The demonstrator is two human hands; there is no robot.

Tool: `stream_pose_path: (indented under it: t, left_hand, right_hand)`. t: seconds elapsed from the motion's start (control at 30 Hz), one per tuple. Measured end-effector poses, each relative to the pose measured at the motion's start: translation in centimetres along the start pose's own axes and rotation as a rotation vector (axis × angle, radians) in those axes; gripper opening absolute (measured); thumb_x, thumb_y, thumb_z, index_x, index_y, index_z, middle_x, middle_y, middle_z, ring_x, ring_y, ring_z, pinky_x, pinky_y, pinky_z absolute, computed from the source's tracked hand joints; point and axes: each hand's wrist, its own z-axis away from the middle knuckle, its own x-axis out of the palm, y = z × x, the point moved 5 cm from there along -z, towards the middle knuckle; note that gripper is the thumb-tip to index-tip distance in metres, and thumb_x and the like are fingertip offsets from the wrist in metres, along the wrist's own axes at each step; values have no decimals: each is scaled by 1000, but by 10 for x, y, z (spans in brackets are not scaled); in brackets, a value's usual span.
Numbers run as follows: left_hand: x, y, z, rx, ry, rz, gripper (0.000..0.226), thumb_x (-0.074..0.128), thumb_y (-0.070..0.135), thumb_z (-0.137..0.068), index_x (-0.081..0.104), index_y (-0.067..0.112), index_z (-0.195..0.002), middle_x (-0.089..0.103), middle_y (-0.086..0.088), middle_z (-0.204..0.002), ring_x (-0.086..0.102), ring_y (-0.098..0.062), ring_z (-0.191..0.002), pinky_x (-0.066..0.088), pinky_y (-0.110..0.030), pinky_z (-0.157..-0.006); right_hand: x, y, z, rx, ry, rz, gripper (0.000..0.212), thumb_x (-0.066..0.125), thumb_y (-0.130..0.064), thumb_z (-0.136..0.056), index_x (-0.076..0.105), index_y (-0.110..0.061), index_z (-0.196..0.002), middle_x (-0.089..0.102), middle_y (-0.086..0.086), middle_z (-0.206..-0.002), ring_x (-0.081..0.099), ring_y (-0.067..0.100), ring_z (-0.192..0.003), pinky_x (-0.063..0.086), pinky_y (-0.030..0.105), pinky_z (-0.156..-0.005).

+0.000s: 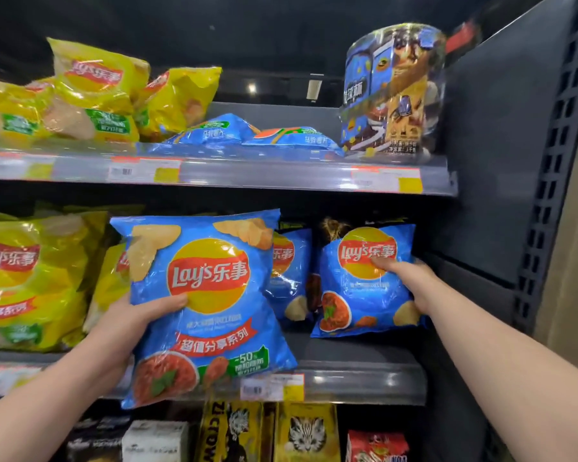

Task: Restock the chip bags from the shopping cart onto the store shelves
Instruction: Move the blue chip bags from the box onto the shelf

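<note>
Grip: left hand (137, 315) clasps large blue bag (204, 305), centre frame; right hand (411, 281) holds small blue bag (364, 285), centre right.
Done: small bag stands on middle shelf (357, 361).
Left: large bag unshelved; cart unseen.

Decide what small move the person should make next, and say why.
Probably the right hand should let go of the small blue bag: it appears to rest upright on the middle shelf beside another blue bag. That frees it to help the left hand, which holds the large blue bag out in front of the shelf edge.
</note>
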Motion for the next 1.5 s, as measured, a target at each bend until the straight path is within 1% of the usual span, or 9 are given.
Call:
stream_pose_path:
  t: [0.17,0.3,0.63,0.73,0.83,0.97,1.1,1.27,1.5]
  left_hand:
    - [1,0,-22,-16,-2,-65,22,65,10,-81,64,21,-100,77,-4,-79,73,-24,-62,57,-32,-50]
    - [6,-1,-33,-33,-35,-82,27,68,12,-76,64,19,-102,77,-6,-83,74,-24,-64,56,-33,-57]
    - [16,-8,-49,-55,-171,-103,110,92,47,-5,64,21,-108,77,-6,-94,74,-28,-78,59,-35,-57]
    - [19,-9,-52,-47,-200,-78,107,92,45,-8,64,20,-108,77,-8,-94,74,-28,-77,58,-34,-54]
    - [21,-10,-57,-42,-207,-68,74,91,24,-42,63,19,-110,76,-8,-94,74,-26,-74,58,-32,-53]
    - [29,-15,-68,-67,-184,-35,36,73,7,-74,64,16,-108,77,-8,-90,74,-24,-70,58,-30,-51]
    - [42,-21,-73,-62,-189,-30,32,70,2,-78,63,16,-106,77,-7,-89,74,-22,-69,57,-29,-51]
    - [39,-33,-85,-107,-125,-9,63,77,7,-74,45,11,-128,70,-13,-109,72,-29,-83,58,-33,-53]
    - [35,-43,-94,-114,-121,-40,65,77,11,-76,42,18,-130,68,-9,-110,71,-26,-85,58,-33,-56]
  right_hand:
    - [0,10,-6,-14,-65,-5,42,75,-19,-78,59,-12,-116,70,9,-97,68,26,-82,56,33,-61]
    - [-2,18,-13,-48,-37,18,48,78,-20,-75,58,-11,-118,69,13,-111,68,26,-89,54,34,-66]
    - [-4,5,-2,-132,269,306,83,87,-18,-63,40,-13,-132,58,9,-124,60,31,-110,52,45,-91]
    - [-2,-12,12,-209,359,461,92,84,-21,-66,32,-13,-141,46,15,-138,50,33,-123,45,45,-102]
    - [15,-37,38,-436,420,678,73,72,-23,-78,37,-14,-142,39,14,-143,42,31,-130,37,41,-107]
    - [68,-42,62,-480,95,670,47,68,-33,-83,57,-13,-124,61,5,-118,58,20,-109,46,35,-98]
    - [114,-14,80,-244,-346,620,69,73,-36,-79,40,-21,-137,54,-6,-127,55,13,-116,48,27,-90]
    - [126,2,79,-274,-318,674,77,79,-27,-75,33,-21,-136,52,-8,-119,52,12,-111,48,27,-89]
    - [141,10,67,-277,-230,663,82,81,-23,-71,33,-17,-137,55,0,-130,55,22,-118,50,39,-95]
